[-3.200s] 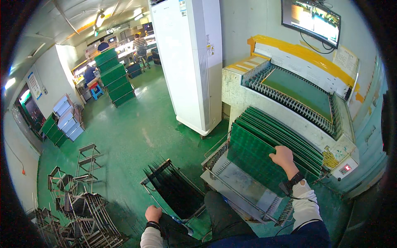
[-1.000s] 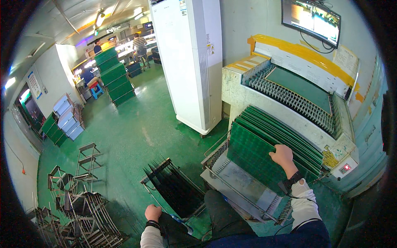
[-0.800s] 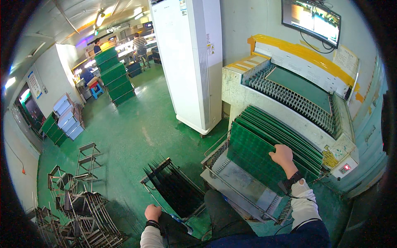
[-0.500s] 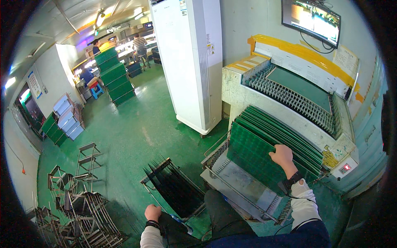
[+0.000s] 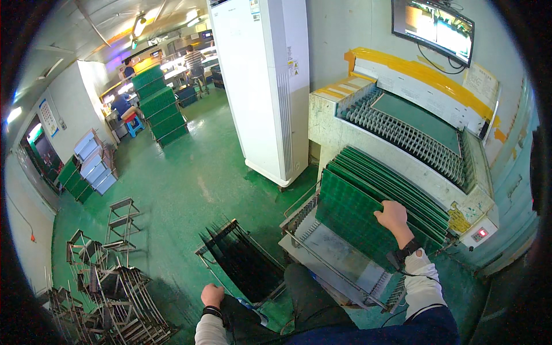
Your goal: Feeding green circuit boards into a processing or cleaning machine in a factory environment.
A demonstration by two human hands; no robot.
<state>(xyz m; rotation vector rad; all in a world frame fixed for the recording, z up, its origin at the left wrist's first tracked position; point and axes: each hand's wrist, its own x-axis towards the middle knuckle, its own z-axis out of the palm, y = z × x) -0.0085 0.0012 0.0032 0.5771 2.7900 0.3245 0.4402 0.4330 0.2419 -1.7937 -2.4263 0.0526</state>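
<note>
My right hand (image 5: 393, 216) grips the top edge of the front green circuit board (image 5: 351, 221), one of several boards (image 5: 402, 187) standing in a row on a metal rack (image 5: 328, 264) before a conveyor machine (image 5: 402, 123). Another green board (image 5: 420, 118) lies on the machine's rollers. My left hand (image 5: 212, 295) is closed low down, resting near my knee beside a dark empty slotted rack (image 5: 241, 261) on the floor. It holds nothing that I can see.
A tall white cabinet unit (image 5: 267, 86) stands to the left of the machine. Empty metal racks (image 5: 109, 287) pile at lower left on the green floor. Stacks of green boards (image 5: 158, 109) and grey bins (image 5: 95, 164) stand farther back, with people at benches (image 5: 192, 60). A monitor (image 5: 432, 26) hangs above.
</note>
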